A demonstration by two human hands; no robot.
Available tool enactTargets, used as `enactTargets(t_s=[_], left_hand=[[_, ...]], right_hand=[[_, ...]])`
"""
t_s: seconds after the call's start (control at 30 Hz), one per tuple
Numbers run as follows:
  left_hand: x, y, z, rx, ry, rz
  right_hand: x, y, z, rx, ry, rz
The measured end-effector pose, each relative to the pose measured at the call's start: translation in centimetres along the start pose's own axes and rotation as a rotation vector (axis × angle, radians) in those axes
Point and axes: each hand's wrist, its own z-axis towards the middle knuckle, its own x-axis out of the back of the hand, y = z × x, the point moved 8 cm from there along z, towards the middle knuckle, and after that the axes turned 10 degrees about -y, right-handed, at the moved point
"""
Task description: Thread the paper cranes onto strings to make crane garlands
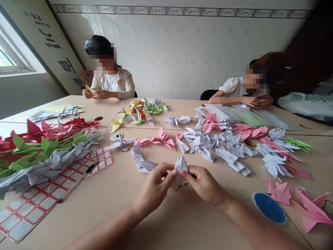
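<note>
Between my two hands, above the near middle of the table, is a white folded paper crane (180,166), its pointed tip upward. My left hand (159,180) pinches its left side with thumb and fingers. From the other side my right hand (204,182) grips it, thumb pressed on the front. A short dark thread hangs below the paper. Just beyond my left hand lie white paper cranes (140,160) in a curved row, joining pink cranes (162,138). A heap of white cranes (199,140) lies beyond my right hand.
At left, strung red, green and white cranes (47,147) lie beside a red-bordered label sheet (33,208) and a pen (91,167). A blue round spool (269,207) and pink cranes (279,191) are at right. Two people (111,81) (234,88) sit across the table (161,222).
</note>
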Motion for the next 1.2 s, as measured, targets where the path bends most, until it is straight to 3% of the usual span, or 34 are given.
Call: enactTargets(t_s=[0.2, 0.3, 0.43, 0.63, 0.93, 1.2], left_hand=[[3.7, 0.2, 0.3, -0.049, 0.260, 0.269], [3.1, 0.5, 0.5, -0.102, 0.210, 0.480], [0.8, 1.1, 0.0, -0.163, 0.070, 0.736], [-0.7, 0.7, -0.4, -0.152, -0.030, 0.953], [-1.0, 0.9, 0.0, -0.246, -0.067, 0.994], [-1.1, 1.5, -0.3, -0.383, -0.043, 0.868]], right_hand=[[0.7, 2.6, 0.4, -0.106, 0.088, -0.125], [1.4, 2.8, 0.1, -0.126, 0.159, -0.227], [1.9, 2.5, -0.2, -0.127, 0.216, -0.355], [2.0, 2.3, -0.4, -0.151, 0.229, -0.482], [1.4, 1.9, -0.4, -0.170, 0.183, -0.527], [-0.9, 0.5, -0.2, -0.056, -0.001, -0.290]])
